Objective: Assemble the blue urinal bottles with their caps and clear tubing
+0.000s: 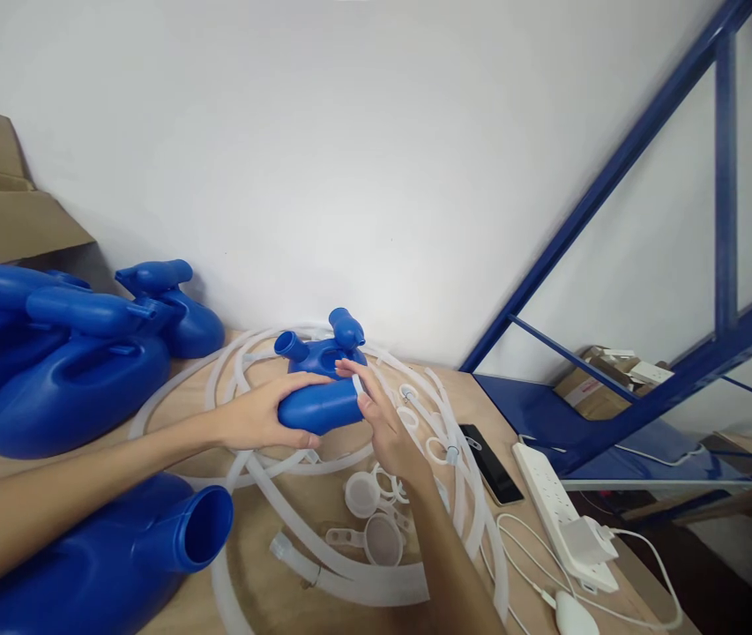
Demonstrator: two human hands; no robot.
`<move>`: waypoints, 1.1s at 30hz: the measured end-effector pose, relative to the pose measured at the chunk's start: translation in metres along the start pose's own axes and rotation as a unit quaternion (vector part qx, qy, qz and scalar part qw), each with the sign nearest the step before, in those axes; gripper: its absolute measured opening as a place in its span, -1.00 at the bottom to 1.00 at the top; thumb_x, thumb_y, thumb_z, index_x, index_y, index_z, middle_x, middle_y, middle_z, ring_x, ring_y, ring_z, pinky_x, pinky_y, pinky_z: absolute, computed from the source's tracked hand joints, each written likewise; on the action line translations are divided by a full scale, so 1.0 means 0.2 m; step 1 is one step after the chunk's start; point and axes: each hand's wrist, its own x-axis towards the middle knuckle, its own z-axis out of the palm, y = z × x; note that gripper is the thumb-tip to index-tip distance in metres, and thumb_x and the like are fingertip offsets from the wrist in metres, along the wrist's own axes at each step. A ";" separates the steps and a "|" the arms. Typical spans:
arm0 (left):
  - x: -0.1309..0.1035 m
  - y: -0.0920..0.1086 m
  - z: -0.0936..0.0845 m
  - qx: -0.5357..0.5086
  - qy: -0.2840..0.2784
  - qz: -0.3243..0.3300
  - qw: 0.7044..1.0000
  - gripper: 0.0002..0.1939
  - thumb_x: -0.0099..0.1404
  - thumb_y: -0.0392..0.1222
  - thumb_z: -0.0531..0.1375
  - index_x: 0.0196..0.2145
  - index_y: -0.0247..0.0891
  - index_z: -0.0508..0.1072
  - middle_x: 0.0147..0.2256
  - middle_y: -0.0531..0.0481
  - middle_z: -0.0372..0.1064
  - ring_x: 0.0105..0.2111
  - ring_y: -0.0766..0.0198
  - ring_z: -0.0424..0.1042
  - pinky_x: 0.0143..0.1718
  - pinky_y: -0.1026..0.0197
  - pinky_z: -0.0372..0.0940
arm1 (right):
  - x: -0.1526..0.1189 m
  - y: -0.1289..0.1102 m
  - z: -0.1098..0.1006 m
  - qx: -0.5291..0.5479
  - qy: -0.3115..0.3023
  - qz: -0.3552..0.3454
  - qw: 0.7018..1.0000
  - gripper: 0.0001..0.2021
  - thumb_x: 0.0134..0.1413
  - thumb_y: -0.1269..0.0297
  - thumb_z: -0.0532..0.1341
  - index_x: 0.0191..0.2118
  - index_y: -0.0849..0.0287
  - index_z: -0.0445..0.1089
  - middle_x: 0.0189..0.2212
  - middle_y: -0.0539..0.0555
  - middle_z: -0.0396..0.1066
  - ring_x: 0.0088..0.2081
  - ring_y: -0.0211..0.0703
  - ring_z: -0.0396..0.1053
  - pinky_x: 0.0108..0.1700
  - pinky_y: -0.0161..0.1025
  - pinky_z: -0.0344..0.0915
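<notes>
Above the middle of the table, my left hand (270, 412) is wrapped round the rear of a blue plastic piece (323, 406). At its right end sits a white ring or cap (358, 385), with my right hand (376, 410) pressed against it, fingers stretched out. Just behind stands a blue bottle (313, 357) with an open neck, partly hidden by my hands. Coils of translucent tubing (349, 578) lie around and under both hands. White caps with straps (383, 538) lie below the held piece.
Several blue bottles (78, 388) stand at the left, near a cardboard box (11, 212). Another blue bottle (104, 564) lies at the front left. At the right are a phone (491, 463), a power strip (561, 516), cables and a blue metal shelf (614, 441).
</notes>
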 end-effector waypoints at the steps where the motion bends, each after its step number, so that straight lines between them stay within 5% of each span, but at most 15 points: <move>1: 0.00 0.01 0.00 0.000 -0.002 0.008 1.000 -0.12 0.08 0.21 0.44 0.29 -0.07 0.35 0.24 -0.15 0.37 0.19 -0.19 0.39 0.25 -0.18 0.30 | 0.00 0.00 0.01 0.009 -0.006 -0.006 1.000 -0.49 0.46 -0.02 -0.04 0.40 -0.04 0.20 0.37 0.06 0.25 0.41 0.01 0.15 0.47 0.08 -0.05; 5: -0.01 0.03 0.01 -0.016 -0.007 0.036 0.999 -0.14 0.06 0.19 0.45 0.27 -0.05 0.38 0.25 -0.12 0.37 0.19 -0.19 0.39 0.26 -0.18 0.28 | 0.00 0.01 0.04 0.088 0.013 -0.041 0.995 -0.42 0.41 0.06 -0.02 0.47 -0.07 0.06 0.37 0.04 0.26 0.41 0.06 0.14 0.46 0.13 -0.02; 7: -0.01 0.03 0.01 -0.023 -0.004 0.029 0.999 -0.14 0.06 0.20 0.45 0.27 -0.07 0.38 0.25 -0.13 0.37 0.20 -0.19 0.39 0.26 -0.18 0.28 | 0.00 0.02 0.06 0.103 0.039 -0.066 0.992 -0.45 0.37 0.05 -0.01 0.41 -0.05 0.20 0.33 0.06 0.31 0.37 0.10 0.20 0.42 0.11 0.06; 10: -0.02 0.04 0.00 -0.030 -0.003 0.008 1.000 -0.12 0.04 0.22 0.45 0.26 -0.09 0.38 0.24 -0.14 0.38 0.18 -0.19 0.39 0.25 -0.18 0.30 | 0.00 0.03 0.07 0.065 0.046 -0.102 0.992 -0.53 0.35 0.01 0.00 0.21 -0.01 0.41 0.28 0.08 0.36 0.34 0.15 0.24 0.41 0.10 0.08; 19: -0.01 0.04 0.00 -0.085 -0.030 0.004 0.996 -0.16 0.04 0.23 0.45 0.23 -0.07 0.42 0.19 -0.09 0.43 0.12 -0.13 0.44 0.14 -0.07 0.41 | -0.03 0.04 0.02 -0.093 0.044 -0.153 0.983 -0.50 0.39 -0.05 -0.05 0.21 0.03 0.39 0.23 0.15 0.40 0.29 0.16 0.30 0.35 0.15 0.17; 23: -0.01 0.01 0.00 -0.060 -0.015 0.004 0.998 -0.17 0.06 0.23 0.43 0.24 -0.07 0.42 0.20 -0.10 0.43 0.13 -0.14 0.44 0.16 -0.09 0.39 | -0.02 0.01 0.04 -0.047 0.031 -0.115 0.992 -0.49 0.41 -0.10 -0.05 0.23 0.01 0.38 0.29 0.13 0.35 0.33 0.13 0.27 0.39 0.15 0.12; 28: -0.01 -0.01 -0.01 -0.021 -0.005 -0.003 1.000 -0.13 0.06 0.23 0.44 0.28 -0.07 0.39 0.20 -0.14 0.42 0.13 -0.15 0.43 0.18 -0.12 0.36 | -0.01 -0.01 0.01 0.084 0.004 -0.029 0.996 -0.34 0.47 -0.15 -0.29 0.30 -0.06 0.36 0.37 0.00 0.27 0.47 -0.02 0.03 0.51 0.12 -0.15; 31: -0.01 0.01 -0.01 -0.011 -0.007 0.007 1.000 -0.14 0.07 0.22 0.44 0.28 -0.05 0.39 0.18 -0.11 0.42 0.12 -0.14 0.43 0.17 -0.11 0.36 | 0.01 0.00 -0.04 0.100 0.051 -0.016 0.994 -0.37 0.45 -0.21 -0.23 0.45 -0.14 0.12 0.47 -0.08 0.06 0.52 -0.10 -0.11 0.53 0.10 -0.25; 33: 0.00 0.02 -0.02 0.004 -0.011 0.024 1.000 -0.15 0.06 0.18 0.45 0.27 -0.05 0.39 0.17 -0.11 0.43 0.13 -0.15 0.41 0.19 -0.13 0.34 | 0.03 0.01 -0.07 0.105 0.089 -0.028 0.990 -0.35 0.42 -0.26 -0.20 0.43 -0.14 0.15 0.49 -0.10 0.01 0.52 -0.10 -0.15 0.54 0.08 -0.23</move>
